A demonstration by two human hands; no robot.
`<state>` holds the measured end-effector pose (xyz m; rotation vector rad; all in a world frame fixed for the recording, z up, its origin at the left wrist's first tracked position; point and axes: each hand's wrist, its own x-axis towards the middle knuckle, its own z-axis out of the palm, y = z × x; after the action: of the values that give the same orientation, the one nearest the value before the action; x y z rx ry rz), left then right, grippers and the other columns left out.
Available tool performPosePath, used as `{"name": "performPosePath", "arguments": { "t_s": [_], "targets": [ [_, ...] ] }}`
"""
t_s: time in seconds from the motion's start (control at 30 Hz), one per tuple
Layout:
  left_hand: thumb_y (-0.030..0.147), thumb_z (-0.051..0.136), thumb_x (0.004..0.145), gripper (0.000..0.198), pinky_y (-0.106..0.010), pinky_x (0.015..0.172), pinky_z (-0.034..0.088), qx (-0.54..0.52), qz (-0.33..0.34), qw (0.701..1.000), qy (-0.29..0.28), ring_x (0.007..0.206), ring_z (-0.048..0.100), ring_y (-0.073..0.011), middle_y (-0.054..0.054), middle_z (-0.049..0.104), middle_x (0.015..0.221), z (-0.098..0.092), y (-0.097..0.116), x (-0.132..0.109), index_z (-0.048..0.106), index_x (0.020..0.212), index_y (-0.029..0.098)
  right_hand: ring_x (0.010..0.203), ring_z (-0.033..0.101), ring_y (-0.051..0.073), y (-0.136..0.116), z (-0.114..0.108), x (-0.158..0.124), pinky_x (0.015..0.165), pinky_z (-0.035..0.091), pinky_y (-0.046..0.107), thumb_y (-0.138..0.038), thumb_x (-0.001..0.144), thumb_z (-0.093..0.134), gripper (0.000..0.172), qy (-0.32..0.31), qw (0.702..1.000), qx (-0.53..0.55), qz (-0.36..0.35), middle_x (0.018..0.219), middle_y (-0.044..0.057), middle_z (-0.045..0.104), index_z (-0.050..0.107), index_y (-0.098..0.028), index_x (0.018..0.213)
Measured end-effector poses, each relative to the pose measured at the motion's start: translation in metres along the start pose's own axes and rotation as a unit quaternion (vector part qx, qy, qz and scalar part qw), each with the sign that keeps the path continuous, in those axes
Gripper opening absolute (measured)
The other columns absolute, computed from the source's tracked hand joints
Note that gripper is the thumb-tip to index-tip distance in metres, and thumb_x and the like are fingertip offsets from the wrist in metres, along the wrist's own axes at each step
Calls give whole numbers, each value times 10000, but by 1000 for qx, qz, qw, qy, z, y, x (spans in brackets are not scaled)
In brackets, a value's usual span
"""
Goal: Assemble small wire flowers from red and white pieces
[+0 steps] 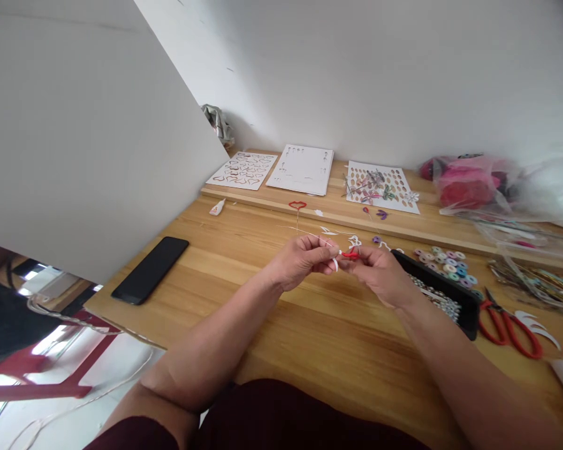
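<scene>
Over the middle of the wooden table (309, 350), my two hands meet fingertip to fingertip. My left hand (312, 253) is closed in a pinch on a small white piece (335, 264) with a thin wire or thread trailing left from it. My right hand (375, 272) is closed on a small red piece (350, 255) that touches or nearly touches the white one; its exact kind is too small to tell. Just beyond the fingers lie white cut-out shapes (354, 240). A red wire-stemmed outline shape (298, 205) rests behind my left hand.
A black tray of beads (471, 312), thread spools (450, 267) and red-handled scissors (509, 328) are at the right. Patterned sheets (243, 170) stand along a raised ledge (281, 201). A black phone (151, 270) and a small glue bottle (217, 207) lie left. Plastic bags (469, 181) sit back right.
</scene>
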<state>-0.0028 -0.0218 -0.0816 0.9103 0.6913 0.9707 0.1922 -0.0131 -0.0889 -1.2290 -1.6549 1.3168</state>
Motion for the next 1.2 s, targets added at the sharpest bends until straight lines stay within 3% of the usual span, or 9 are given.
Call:
{"name": "performPosePath", "arguments": {
  "t_s": [0.13,0.27,0.37,0.47,0.67,0.8,0.97,1.2],
  "targets": [
    [391,828,690,348,-221,635,468,43,56,995,73,593,572,-62,3,649,699,0,0,2,645,777,109,474,254,87,-9,9,-11,474,168,268,-437,817,693,250,-44,994,-102,-12,493,-68,340,679,-197,751],
    [309,778,743,248,-212,615,460,131,75,983,108,576,561,-62,8,633,666,0,-1,2,646,795,106,466,238,84,-29,11,-24,474,173,274,-386,839,664,215,-12,983,-173,-59,494,-69,300,697,-193,750],
    [265,752,763,193,-207,599,458,174,41,980,85,570,576,-72,1,634,637,-1,-2,1,643,797,110,469,235,87,-39,6,-29,474,187,276,-375,849,657,194,37,974,-201,-100,503,-67,275,716,-200,790],
    [267,748,767,191,-215,624,481,177,1,984,23,588,598,-80,-13,646,645,0,-2,0,645,774,106,471,246,89,-41,-5,-27,473,196,276,-379,849,662,185,79,969,-204,-111,504,-64,269,717,-208,804],
    [392,834,688,349,-225,615,488,122,-62,988,-69,580,603,-89,-31,670,652,4,3,-5,662,791,106,496,280,97,-22,-19,-10,470,198,272,-449,800,718,248,107,983,-127,-80,516,-40,389,720,-201,806],
    [415,848,673,367,-232,638,485,80,-53,994,-59,606,610,-89,-39,683,695,1,3,-3,687,787,106,473,313,84,-11,-16,-1,448,213,258,-518,709,784,341,59,998,-8,5,535,-33,472,711,-194,784],
    [366,864,659,327,-222,661,448,34,-11,999,-24,662,594,-74,-23,675,757,-4,-2,2,712,793,110,440,297,44,-5,-6,2,443,168,237,-467,559,888,390,7,985,151,79,585,-39,515,673,-190,730],
    [359,876,634,319,-282,782,466,-20,36,999,3,741,607,-111,-39,693,787,1,-4,3,711,755,114,441,265,37,-4,9,-2,440,182,230,-400,615,862,315,-49,975,192,104,579,-68,431,661,-196,747]
  ]
}}
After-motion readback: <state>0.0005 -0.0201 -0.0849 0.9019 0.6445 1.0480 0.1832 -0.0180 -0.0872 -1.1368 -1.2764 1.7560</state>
